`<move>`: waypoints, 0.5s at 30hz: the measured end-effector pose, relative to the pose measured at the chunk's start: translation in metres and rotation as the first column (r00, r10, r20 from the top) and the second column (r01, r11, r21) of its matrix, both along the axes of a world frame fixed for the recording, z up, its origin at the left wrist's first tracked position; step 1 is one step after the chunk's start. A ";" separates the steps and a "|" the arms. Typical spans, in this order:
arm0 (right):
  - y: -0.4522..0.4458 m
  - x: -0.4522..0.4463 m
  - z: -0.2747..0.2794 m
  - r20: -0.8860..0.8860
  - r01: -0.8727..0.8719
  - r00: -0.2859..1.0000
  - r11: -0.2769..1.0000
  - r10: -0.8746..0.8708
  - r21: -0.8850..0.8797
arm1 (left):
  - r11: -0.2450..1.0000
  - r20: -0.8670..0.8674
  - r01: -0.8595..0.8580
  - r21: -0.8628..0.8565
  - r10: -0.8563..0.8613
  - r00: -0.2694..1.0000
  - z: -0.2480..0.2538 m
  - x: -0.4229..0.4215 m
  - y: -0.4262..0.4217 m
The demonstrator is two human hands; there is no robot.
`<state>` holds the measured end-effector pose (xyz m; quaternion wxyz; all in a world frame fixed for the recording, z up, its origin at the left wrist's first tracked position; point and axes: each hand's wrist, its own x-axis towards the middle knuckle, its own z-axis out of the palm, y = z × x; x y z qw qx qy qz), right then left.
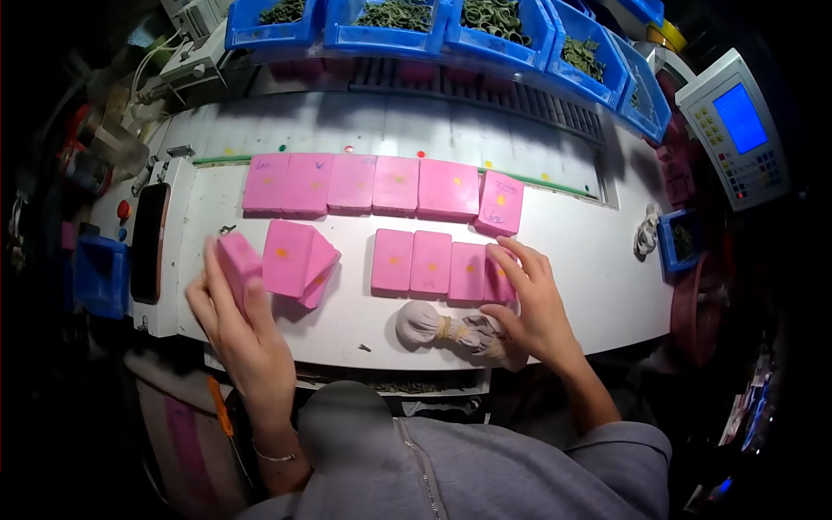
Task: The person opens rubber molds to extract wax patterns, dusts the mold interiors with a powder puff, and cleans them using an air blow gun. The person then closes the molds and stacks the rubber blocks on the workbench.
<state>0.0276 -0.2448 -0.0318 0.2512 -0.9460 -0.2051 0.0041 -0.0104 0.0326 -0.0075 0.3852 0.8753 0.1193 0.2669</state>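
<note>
My left hand grips a pink block at the left, tilted between fingers and thumb. Just right of it, a pink block overlaps another turned pink block. My right hand has its fingers curved around the pink block at the right end of the front row, thumb and fingertips at its edge. Beside that block are other pink blocks. A back row of pink blocks runs across the white table. A tied cloth bundle lies below my right hand.
Blue bins with small green pieces line the back. A scale display stands at the right, near a small blue bin. A phone lies left, beside another blue bin. Orange-handled tool hangs lower left.
</note>
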 end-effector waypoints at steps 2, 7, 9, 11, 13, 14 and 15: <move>-0.006 0.001 -0.016 0.004 -0.025 1.000 0.999 0.025 -0.040 | 0.952 -0.197 -0.110 0.286 0.171 0.965 -0.006 0.010 0.001; -0.011 0.003 -0.024 0.018 0.004 1.000 0.999 -0.003 -0.036 | 0.923 -0.301 -0.104 0.370 0.225 0.927 -0.018 0.016 -0.011; -0.014 0.004 -0.014 -0.191 0.094 0.979 0.985 -0.065 0.147 | 0.856 -0.141 -0.146 0.495 0.245 0.959 -0.015 0.013 -0.011; -0.011 0.002 -0.001 -0.174 0.100 0.982 0.983 -0.073 0.151 | 0.855 -0.009 -0.145 0.497 0.172 0.985 -0.004 0.007 -0.022; 0.003 -0.004 0.023 -0.105 0.033 0.994 0.998 -0.028 0.050 | 0.946 0.069 0.071 0.317 -0.098 0.993 -0.004 -0.003 -0.043; 0.009 -0.008 0.028 -0.055 -0.054 0.997 0.997 0.057 0.046 | 0.952 0.060 0.283 0.117 -0.291 0.955 -0.006 -0.007 -0.057; 0.018 -0.011 0.029 -0.056 -0.052 0.997 0.998 0.055 0.047 | 0.900 -0.033 0.435 -0.003 -0.435 0.900 -0.006 -0.008 -0.071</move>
